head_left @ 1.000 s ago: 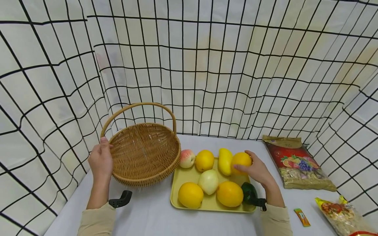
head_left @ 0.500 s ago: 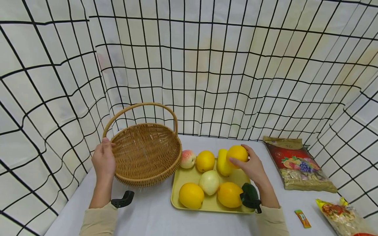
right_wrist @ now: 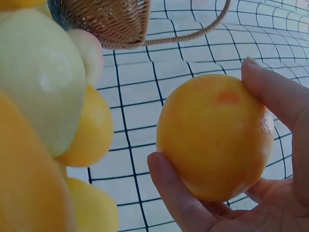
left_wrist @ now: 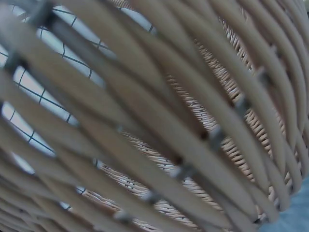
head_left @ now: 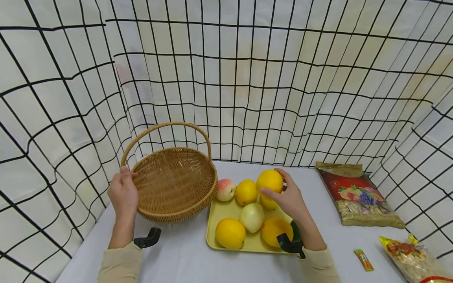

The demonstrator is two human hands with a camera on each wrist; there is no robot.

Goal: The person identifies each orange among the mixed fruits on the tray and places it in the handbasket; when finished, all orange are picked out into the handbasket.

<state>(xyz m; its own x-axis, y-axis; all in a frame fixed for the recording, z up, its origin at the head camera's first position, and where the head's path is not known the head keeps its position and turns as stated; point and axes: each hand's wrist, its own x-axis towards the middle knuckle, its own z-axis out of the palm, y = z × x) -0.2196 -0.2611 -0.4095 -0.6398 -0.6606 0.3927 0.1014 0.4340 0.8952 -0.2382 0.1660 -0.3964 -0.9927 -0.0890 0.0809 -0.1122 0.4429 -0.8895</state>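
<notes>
My left hand [head_left: 124, 192] grips the left rim of a wicker basket [head_left: 173, 182], tilted so its bare inside faces me. Its weave [left_wrist: 159, 116] fills the left wrist view, where the hand is out of sight. In my right hand [head_left: 290, 198] is an orange [head_left: 269, 181], pinched between thumb and fingers and raised above the yellow tray [head_left: 212, 220]. The right wrist view shows the same orange [right_wrist: 215, 137] between the fingertips. On the tray lie a peach [head_left: 225, 190], a pale round fruit [head_left: 251, 217] and several yellow-orange fruits [head_left: 230, 234]. A mango [head_left: 269, 203] is mostly hidden behind the held orange.
A dark green fruit [head_left: 295, 232] at the tray's right end is partly covered by my right forearm. Further right lie a red and gold bag [head_left: 359, 196], a small orange packet [head_left: 363, 260] and a clear food bag [head_left: 415, 259]. Black-gridded white cloth [head_left: 226, 78] walls the table.
My right hand has lifted the orange from the tray's right side and carried it left, over the mango. The left hand and basket have stayed nearly still.
</notes>
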